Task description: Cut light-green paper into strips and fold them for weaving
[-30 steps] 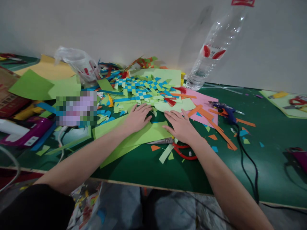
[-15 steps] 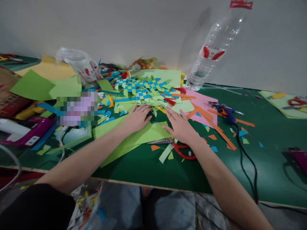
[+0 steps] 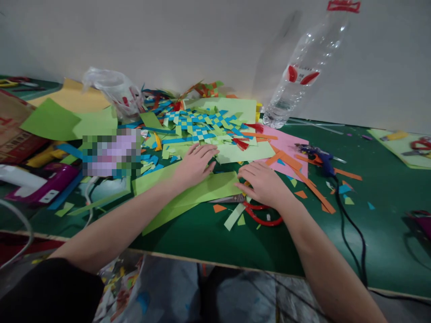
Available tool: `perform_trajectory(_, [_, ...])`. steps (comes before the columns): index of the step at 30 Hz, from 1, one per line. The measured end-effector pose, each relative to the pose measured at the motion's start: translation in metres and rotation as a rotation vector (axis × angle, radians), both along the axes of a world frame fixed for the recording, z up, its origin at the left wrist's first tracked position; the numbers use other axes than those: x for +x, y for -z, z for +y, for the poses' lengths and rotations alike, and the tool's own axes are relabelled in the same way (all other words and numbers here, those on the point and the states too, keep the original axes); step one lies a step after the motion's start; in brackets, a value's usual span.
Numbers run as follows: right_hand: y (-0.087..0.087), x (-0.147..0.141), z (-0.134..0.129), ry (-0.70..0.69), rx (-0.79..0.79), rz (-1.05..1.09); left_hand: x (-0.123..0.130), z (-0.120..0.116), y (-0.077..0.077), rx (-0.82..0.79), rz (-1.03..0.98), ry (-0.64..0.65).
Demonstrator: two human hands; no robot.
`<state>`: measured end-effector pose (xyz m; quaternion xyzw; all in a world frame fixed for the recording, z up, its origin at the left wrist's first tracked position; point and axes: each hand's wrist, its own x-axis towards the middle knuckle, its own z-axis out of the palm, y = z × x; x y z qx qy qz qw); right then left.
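**Green sheet pinned flat, woven mats piled behind**

The green paper sheet lies on the green table — the left hand presses it flat, fingers spread open. The right hand rests at its right edge, fingers curled closed; whether they pinch anything I cannot tell. Red-handled scissors lie beside it. Blue-green woven mats look finished — this sheet appears uncut.

Bare forearms; left arm in short black sleeve; grey trousers.
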<state>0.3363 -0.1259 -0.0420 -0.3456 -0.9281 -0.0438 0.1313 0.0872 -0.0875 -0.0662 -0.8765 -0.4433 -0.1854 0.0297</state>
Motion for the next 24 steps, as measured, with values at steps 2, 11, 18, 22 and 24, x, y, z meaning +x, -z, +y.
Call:
perform_trajectory(2, [0.0,0.002,-0.001,-0.001,-0.009,0.016,0.001,-0.005,-0.007,0.002,0.052,0.094])
perform_trajectory(11, [-0.004,0.021,-0.018,0.04,-0.036,-0.013,-0.004,-0.036,-0.021,-0.193,0.193,0.395])
perform_trajectory(18, [-0.011,0.036,-0.031,0.216,-0.429,0.133,-0.012,-0.039,-0.003,-0.253,0.133,0.414])
perform_trajectory(22, [-0.014,0.041,-0.031,0.203,-0.502,0.106,-0.016,-0.037,-0.002,-0.262,0.106,0.43])
perform_trajectory(24, [-0.012,0.045,-0.03,0.191,-0.505,0.1,-0.017,-0.035,-0.003,-0.271,0.094,0.426])
